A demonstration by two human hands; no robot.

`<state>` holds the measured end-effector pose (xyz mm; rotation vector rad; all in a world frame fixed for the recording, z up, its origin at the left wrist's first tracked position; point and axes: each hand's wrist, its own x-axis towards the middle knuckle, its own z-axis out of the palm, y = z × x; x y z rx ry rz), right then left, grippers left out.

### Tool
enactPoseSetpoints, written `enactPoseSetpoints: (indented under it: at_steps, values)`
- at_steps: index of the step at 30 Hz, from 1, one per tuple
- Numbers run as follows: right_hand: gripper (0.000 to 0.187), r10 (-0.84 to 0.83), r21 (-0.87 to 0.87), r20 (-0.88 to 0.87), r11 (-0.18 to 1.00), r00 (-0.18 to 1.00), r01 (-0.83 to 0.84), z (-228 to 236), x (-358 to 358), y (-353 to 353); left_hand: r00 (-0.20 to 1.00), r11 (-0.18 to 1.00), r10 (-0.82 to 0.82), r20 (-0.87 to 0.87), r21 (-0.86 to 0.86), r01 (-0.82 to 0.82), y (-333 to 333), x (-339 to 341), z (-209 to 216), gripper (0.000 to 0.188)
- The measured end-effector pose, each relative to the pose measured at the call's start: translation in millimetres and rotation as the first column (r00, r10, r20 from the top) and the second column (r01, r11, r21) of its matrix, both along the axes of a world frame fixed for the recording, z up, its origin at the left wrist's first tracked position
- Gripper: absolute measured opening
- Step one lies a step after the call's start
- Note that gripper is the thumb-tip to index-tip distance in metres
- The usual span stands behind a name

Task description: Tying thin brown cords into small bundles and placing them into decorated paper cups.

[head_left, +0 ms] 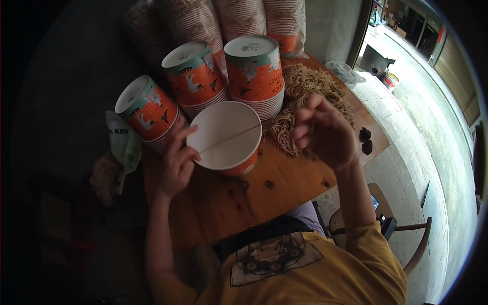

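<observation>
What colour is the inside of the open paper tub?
The inside of the paper tub is white, shown best in the head view.

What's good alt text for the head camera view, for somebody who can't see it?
A person's left hand touches the rim of an open paper tub with a thin strand across its mouth; the right hand is raised by a heap of tan strands. Three upside-down stacks of orange tubs stand beyond on a wooden table.

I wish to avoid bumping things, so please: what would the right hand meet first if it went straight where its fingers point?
The right hand would probably meet the tan stringy pile first; depth is unclear, so it might pass above.
</observation>
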<state>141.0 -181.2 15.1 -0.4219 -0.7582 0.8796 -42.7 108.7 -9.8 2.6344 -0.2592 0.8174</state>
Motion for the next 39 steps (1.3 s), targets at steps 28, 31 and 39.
enactPoseSetpoints:
  at_steps: [28, 31, 39]
  values:
    - [0.012, -0.369, -0.313, 0.542, 0.745, 0.755, 0.589, -45, -41, 9, 0.874, 0.912, 0.031, -0.485, -0.344, -0.223, -87, 12, 19, 0.036]
    - [0.01, -0.286, -0.439, 0.502, 0.729, 0.816, 0.526, -50, -51, 13, 0.86, 0.903, 0.0, -0.51, -0.37, -0.22, -81, 14, 23, 0.038]
    - [0.011, -0.339, -0.293, 0.741, 0.612, 0.579, 0.734, -52, -61, 24, 0.857, 0.823, -0.077, -0.51, -0.518, -0.234, -82, 14, 38, 0.039]
